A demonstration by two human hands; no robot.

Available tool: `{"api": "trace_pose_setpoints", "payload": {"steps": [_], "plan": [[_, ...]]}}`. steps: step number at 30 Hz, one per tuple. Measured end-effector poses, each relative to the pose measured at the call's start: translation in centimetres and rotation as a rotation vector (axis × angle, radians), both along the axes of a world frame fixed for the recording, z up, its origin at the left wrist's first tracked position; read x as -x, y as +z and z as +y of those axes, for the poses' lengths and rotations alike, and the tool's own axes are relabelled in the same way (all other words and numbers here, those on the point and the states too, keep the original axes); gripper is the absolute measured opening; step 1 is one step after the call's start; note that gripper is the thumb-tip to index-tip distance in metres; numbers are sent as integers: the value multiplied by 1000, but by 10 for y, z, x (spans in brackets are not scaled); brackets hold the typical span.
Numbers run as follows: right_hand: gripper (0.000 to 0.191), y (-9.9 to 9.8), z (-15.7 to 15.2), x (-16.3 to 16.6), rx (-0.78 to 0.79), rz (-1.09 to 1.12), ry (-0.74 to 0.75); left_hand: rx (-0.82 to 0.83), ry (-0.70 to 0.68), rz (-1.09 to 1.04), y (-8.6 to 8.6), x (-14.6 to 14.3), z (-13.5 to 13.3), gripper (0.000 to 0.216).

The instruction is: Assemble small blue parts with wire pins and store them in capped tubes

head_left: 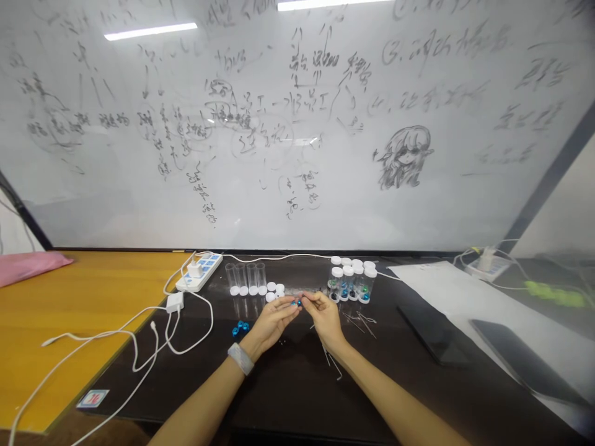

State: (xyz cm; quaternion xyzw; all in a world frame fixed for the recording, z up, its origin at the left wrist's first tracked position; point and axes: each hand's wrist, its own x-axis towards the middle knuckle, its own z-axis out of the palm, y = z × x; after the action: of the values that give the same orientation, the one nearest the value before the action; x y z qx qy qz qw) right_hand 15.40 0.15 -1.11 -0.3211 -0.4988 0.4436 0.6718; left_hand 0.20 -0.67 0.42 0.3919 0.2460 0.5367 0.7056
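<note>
Small shiny blue balls sit between the fingertips of both hands, above the dark table. My left hand, with a pale band at the wrist, is closed in a pinch on them. Against them from the other side come the pinched fingers of my right hand; what exactly these grip is hidden. A cluster of loose blue balls lies left of my left hand. Thin bent metal rods lie below my right hand, and more rods are to its right.
Several clear tubes stand on white caps at the back, beside loose white caps. Capped tubes with coloured contents stand back right. White cables and a power strip occupy the left. A dark tablet and phone lie right.
</note>
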Motion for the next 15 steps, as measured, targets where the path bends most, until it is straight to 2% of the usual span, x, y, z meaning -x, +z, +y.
{"api": "trace_pose_setpoints", "payload": {"steps": [9,15], "plan": [[30,-5,-5,5,-97,0,-136,-20,4,17,-1,0,-1,28],[24,-2,-9,3,-162,-76,-107,-30,15,-4,2,-1,-1,29]]}}
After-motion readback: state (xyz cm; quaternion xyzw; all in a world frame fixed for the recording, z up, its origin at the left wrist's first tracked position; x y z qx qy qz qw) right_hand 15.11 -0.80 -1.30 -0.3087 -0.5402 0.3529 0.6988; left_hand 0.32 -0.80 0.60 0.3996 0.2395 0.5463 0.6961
